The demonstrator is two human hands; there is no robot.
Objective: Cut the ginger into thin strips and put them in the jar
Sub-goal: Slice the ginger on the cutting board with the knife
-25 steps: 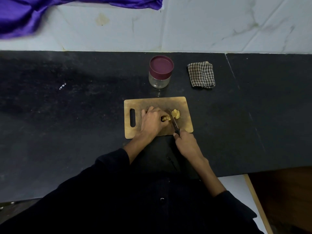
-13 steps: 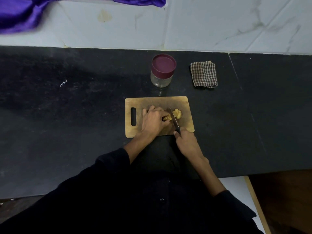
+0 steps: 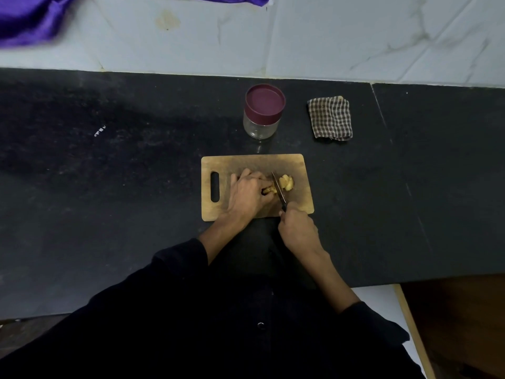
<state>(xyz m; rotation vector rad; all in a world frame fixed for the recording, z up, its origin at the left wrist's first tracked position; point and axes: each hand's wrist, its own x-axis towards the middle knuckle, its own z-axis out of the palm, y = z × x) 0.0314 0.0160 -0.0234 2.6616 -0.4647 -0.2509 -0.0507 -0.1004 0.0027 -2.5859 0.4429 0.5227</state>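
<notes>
- I see a black stone counter (image 3: pixel 109 187) running the full width, with a pale marbled tile wall (image 3: pixel 355 36) behind it.
- Purple cloth (image 3: pixel 30 20) hangs in at 11 o'clock, over the wall (blurred, can't tell what it is).
- Wooden cutting board (image 3: pixel 254 162) sits mid-counter with its handle slot on the left side.
- Jar (image 3: pixel 263 112) stands upright at 12 o'clock from the board, apart from it; clear glass body, maroon lid on.
- Folded checked cloth (image 3: pixel 330 117) lies at 1 o'clock from the board, near the jar but not touching.
- Left hand (image 3: pixel 250 191) is palm-down on the board, fingers curled over the uncut ginger piece (image 3: pixel 269 190) and pinning it in place.
- Right hand (image 3: pixel 297 231) is clamped round the knife (image 3: pixel 278 187) handle at the board's 5 o'clock edge; the blade points to 11 o'clock and sits down against the ginger.
- Cut ginger (image 3: pixel 286 182) is heaped just right of the blade, on the board (strip thickness too small to judge).
- Dark sleeves (image 3: pixel 180 258) and torso fill my view at 6 o'clock.
- Wooden surface (image 3: pixel 464 324) shows at 4 o'clock, below the counter edge.
</notes>
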